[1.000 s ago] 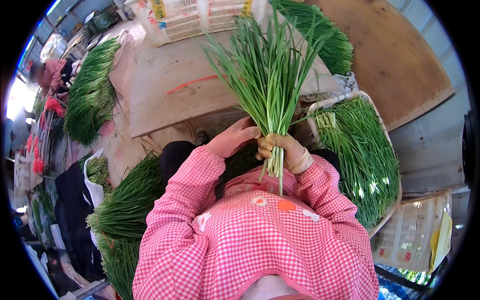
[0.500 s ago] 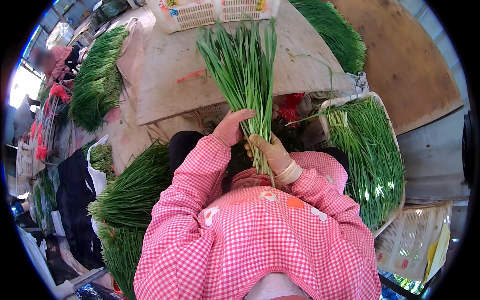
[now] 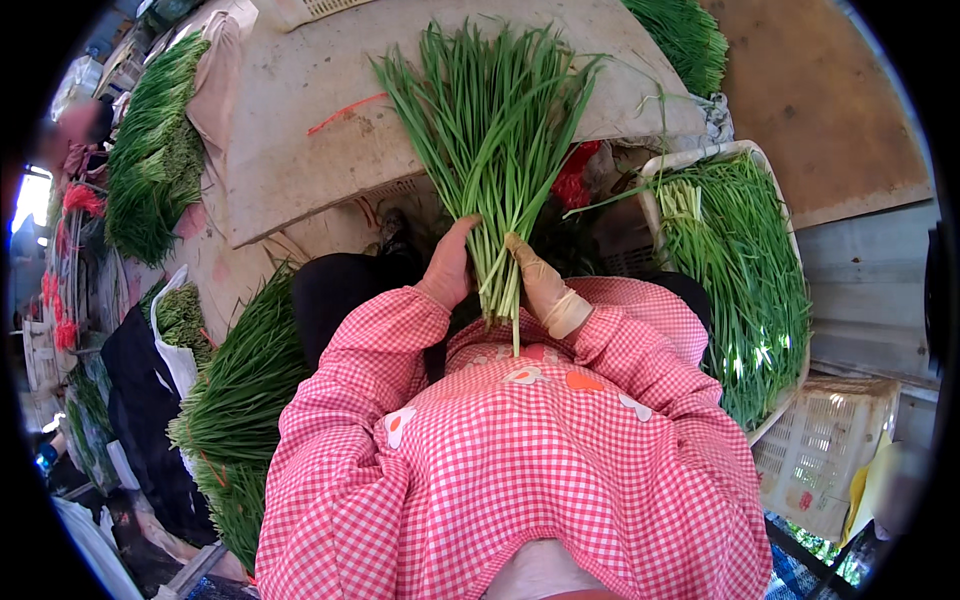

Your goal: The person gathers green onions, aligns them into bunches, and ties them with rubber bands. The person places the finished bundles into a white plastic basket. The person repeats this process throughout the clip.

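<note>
A loose bunch of long green leafy stalks [image 3: 495, 150] stands upright between my hands, its pale stem ends pointing down toward my lap and its tips fanned out over the wooden board [image 3: 300, 180]. My left hand [image 3: 450, 260], bare, grips the bunch from the left side, with the thumb along the stems. My right hand [image 3: 540, 285], in a tan glove, holds it from the right, lower down, its fingers partly hidden behind the stalks. A thin red strip [image 3: 345, 110] lies on the board.
A basket of greens [image 3: 740, 290] is at my right, above a plastic crate [image 3: 820, 450]. More greens are piled at my left [image 3: 235, 360], far left [image 3: 155, 140] and back right [image 3: 680, 45]. A person in pink [image 3: 75, 140] is at the far left. A brown panel [image 3: 820, 110] leans right.
My hands have moved slightly apart around the bunch, whose tips are fanned wider than half a second ago. The view has shifted, and less of the white crate behind the board shows.
</note>
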Action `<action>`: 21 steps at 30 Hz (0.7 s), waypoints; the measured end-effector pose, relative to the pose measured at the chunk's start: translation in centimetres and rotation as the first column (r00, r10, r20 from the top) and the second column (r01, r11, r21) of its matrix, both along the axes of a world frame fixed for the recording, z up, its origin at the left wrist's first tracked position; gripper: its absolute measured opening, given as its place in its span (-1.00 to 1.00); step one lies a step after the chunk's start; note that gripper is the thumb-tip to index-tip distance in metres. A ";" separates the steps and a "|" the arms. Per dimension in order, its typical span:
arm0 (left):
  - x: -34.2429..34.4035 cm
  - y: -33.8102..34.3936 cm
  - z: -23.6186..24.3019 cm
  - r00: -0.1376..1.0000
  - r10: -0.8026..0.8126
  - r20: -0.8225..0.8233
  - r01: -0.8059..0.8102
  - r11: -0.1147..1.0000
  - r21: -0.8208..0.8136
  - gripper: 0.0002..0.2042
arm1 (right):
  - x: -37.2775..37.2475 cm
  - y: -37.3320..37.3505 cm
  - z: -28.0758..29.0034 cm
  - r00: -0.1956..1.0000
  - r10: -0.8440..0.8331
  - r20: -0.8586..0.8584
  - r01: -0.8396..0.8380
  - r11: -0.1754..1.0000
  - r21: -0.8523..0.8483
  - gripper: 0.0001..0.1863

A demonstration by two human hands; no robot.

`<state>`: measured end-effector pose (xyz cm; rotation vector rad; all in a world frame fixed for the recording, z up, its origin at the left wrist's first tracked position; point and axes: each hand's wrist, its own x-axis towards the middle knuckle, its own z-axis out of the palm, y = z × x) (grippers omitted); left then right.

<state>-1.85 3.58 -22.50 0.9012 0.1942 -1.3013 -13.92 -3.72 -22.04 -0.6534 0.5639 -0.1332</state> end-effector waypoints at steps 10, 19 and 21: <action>-0.2 0.8 1.0 0.965 -0.248 -0.090 0.217 0.940 -0.263 -0.60 | 0.7 -1.8 -1.0 0.941 0.271 -0.205 -0.339 0.724 -0.601 -0.43; 1.3 1.7 0.1 0.938 -0.279 -0.204 0.224 0.941 -0.254 -0.69 | 1.2 -4.7 10.7 0.593 0.610 -0.525 -0.797 0.349 -0.493 -0.66; 1.1 1.6 0.1 0.964 -0.212 -0.162 0.179 0.964 -0.197 -0.71 | 2.2 -5.8 7.5 0.965 0.258 -0.035 -0.130 0.360 -0.924 -0.78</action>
